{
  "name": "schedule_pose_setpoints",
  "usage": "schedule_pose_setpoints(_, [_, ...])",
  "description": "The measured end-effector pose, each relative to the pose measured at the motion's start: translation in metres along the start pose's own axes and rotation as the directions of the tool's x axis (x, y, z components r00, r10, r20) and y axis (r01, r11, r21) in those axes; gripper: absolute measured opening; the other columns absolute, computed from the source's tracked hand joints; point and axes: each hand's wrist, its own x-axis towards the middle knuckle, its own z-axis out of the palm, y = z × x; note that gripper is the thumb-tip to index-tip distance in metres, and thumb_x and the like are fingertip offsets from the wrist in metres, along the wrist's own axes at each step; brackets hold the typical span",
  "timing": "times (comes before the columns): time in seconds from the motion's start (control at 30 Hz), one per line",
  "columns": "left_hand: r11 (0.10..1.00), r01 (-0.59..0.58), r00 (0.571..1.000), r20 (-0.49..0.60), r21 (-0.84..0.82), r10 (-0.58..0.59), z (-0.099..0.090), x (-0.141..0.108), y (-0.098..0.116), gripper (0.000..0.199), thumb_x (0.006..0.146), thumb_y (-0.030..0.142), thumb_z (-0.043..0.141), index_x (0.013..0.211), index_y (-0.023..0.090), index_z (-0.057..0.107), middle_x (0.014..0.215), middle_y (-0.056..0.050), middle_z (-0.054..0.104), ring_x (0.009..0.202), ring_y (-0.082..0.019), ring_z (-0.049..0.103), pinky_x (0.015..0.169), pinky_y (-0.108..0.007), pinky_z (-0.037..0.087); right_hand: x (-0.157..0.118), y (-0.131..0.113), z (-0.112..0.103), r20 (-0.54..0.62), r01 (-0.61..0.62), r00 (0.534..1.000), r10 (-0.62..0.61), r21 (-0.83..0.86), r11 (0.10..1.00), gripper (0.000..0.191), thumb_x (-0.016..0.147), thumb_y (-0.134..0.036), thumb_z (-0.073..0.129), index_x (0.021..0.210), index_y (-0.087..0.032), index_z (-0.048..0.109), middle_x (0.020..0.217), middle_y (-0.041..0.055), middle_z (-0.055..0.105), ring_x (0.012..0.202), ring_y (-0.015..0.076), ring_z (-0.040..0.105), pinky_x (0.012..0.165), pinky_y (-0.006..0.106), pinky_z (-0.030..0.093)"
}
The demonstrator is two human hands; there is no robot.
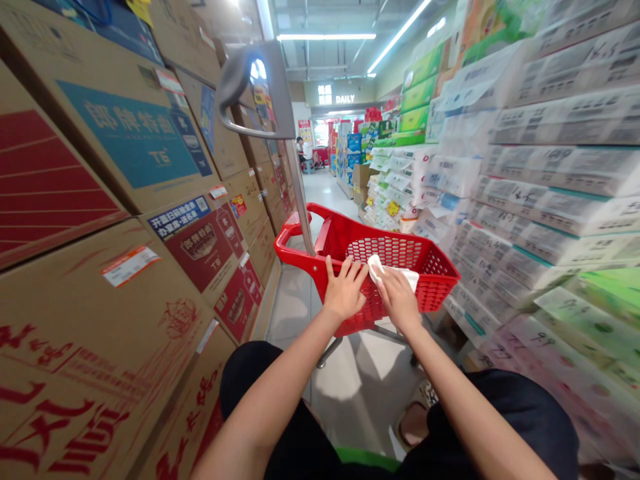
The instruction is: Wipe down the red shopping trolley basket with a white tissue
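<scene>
A red plastic shopping basket cart [437, 267] stands on the floor between my knees and the aisle beyond. Its long metal pole rises on the left to a grey handle [290, 100]. My left hand [345, 290] rests on the near rim with its fingers spread, holding nothing. Just to its right, my right hand [399, 293] presses a white cloth [375, 265] against the same rim. Part of the cloth shows beyond the fingers, over the basket's inside; the rest is hidden under the hand.
Stacked cardboard cartons [115, 267] form a wall close on the left. Piled packs of paper goods [550, 167] line the right side. The tiled floor [330, 187] runs back between them, where a person [304, 152] sits far off. Something green [367, 459] shows below me.
</scene>
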Motion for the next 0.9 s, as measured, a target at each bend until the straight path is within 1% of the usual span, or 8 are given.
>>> schedule_pose_setpoints(0.1, [1.0,0.001,1.0,-0.003,-0.007,-0.001,-0.001,-0.006,-0.009,0.066,0.088,0.032,0.056,0.154,0.027,0.046,0.155,-0.007,0.05,0.152,-0.037,0.028,0.123,-0.072,-0.015,-0.013,0.042,-0.021,0.026,-0.01,1.0,0.012,-0.062,0.998,0.049,0.107,-0.038,0.034,0.153,-0.028,0.049,0.139,0.0054,0.066,0.131,0.0265,0.055,0.119,0.052,0.036])
schedule_pose_setpoints(0.27, [1.0,-0.002,1.0,-0.015,-0.022,0.002,0.0,-0.012,-0.01,0.065,0.088,0.031,0.055,0.153,0.028,0.047,0.154,-0.006,0.052,0.151,-0.037,0.029,0.122,-0.072,-0.017,-0.038,0.1,-0.049,-0.094,-0.196,0.979,0.183,-0.157,0.968,0.05,0.106,-0.043,0.031,0.14,-0.023,0.062,0.129,0.0105,0.071,0.123,0.0306,0.058,0.114,0.056,0.038])
schedule_pose_setpoints(0.33, [1.0,-0.003,1.0,-0.01,-0.02,0.003,0.0,-0.012,-0.006,0.065,0.089,0.032,0.055,0.154,0.029,0.047,0.154,-0.007,0.052,0.151,-0.038,0.029,0.122,-0.073,-0.015,-0.039,0.092,-0.048,-0.137,-0.244,0.965,0.223,-0.164,0.956,0.05,0.106,-0.042,0.03,0.137,-0.021,0.064,0.126,0.0121,0.071,0.12,0.0319,0.057,0.11,0.056,0.04])
schedule_pose_setpoints(0.43, [1.0,0.004,1.0,0.0,-0.014,-0.004,0.0,-0.011,0.0,0.066,0.089,0.033,0.056,0.154,0.029,0.046,0.155,-0.007,0.051,0.151,-0.039,0.029,0.122,-0.073,-0.015,-0.028,0.048,-0.029,-0.134,-0.213,0.972,0.193,-0.154,0.965,0.048,0.106,-0.039,0.032,0.141,-0.022,0.06,0.128,0.0117,0.07,0.121,0.0325,0.054,0.111,0.057,0.038])
schedule_pose_setpoints(0.53, [1.0,0.003,1.0,-0.005,-0.01,-0.003,-0.003,-0.01,0.003,0.069,0.09,0.033,0.055,0.158,0.027,0.04,0.158,-0.007,0.049,0.152,-0.038,0.029,0.122,-0.072,-0.016,-0.013,-0.005,-0.005,-0.017,-0.081,0.997,0.08,-0.125,0.989,0.054,0.105,-0.037,0.036,0.158,-0.025,0.04,0.145,0.0097,0.059,0.132,0.0324,0.048,0.119,0.059,0.028])
schedule_pose_setpoints(0.63, [1.0,-0.01,1.0,-0.014,-0.001,0.01,-0.006,-0.01,0.0,0.072,0.092,0.032,0.049,0.161,0.021,0.032,0.162,-0.008,0.042,0.153,-0.036,0.028,0.123,-0.071,-0.016,-0.004,-0.029,0.005,0.027,-0.025,0.999,0.028,-0.102,0.994,0.063,0.103,-0.033,0.039,0.164,-0.024,0.027,0.153,0.0099,0.052,0.138,0.033,0.044,0.122,0.058,0.026])
schedule_pose_setpoints(0.73, [0.999,-0.022,1.0,-0.003,0.026,0.022,-0.008,-0.01,-0.007,0.076,0.091,0.029,0.05,0.162,0.018,0.028,0.166,-0.009,0.036,0.153,-0.034,0.028,0.124,-0.07,-0.012,-0.006,-0.011,-0.005,0.083,0.05,0.996,-0.042,-0.103,0.993,0.063,0.101,-0.03,0.04,0.163,-0.027,0.029,0.149,0.0076,0.055,0.135,0.031,0.047,0.122,0.054,0.03])
schedule_pose_setpoints(0.9, [0.999,-0.026,1.0,0.006,0.042,0.025,-0.007,-0.01,-0.013,0.073,0.089,0.028,0.054,0.159,0.02,0.035,0.166,-0.008,0.035,0.152,-0.034,0.031,0.125,-0.07,-0.01,-0.031,0.059,-0.04,0.057,-0.013,0.998,0.027,-0.225,0.974,0.058,0.099,-0.033,0.043,0.157,-0.027,0.042,0.138,0.0089,0.064,0.126,0.0322,0.053,0.12,0.06,0.03])
